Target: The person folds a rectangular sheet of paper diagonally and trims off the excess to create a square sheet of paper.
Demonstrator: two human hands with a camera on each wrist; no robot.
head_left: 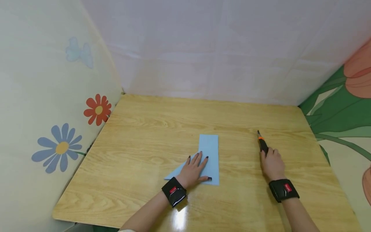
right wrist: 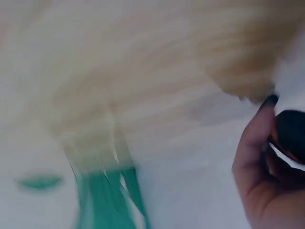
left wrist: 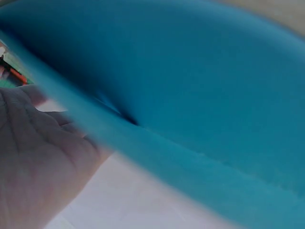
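Observation:
A light blue sheet of paper (head_left: 211, 151), folded, lies in the middle of the table with a slanted flap reaching left. My left hand (head_left: 191, 171) rests on it, fingers spread and thumb out near the paper's lower right. In the left wrist view the blue paper (left wrist: 205, 86) fills most of the picture, and my palm (left wrist: 43, 152) shows at the left. Farther right, my right hand (head_left: 273, 165) grips a black utility knife (head_left: 263, 145) with an orange band, its grey tip pointing away from me. The right wrist view catches only the knife's dark rounded end (right wrist: 291, 136).
The wood-grain table (head_left: 139, 125) runs back to a white cloth wall (head_left: 185, 58). A panel with painted flowers (head_left: 61, 148) stands along the left edge, and a leaf-patterned panel (head_left: 336, 116) along the right. Each wrist wears a black strap (head_left: 284, 190).

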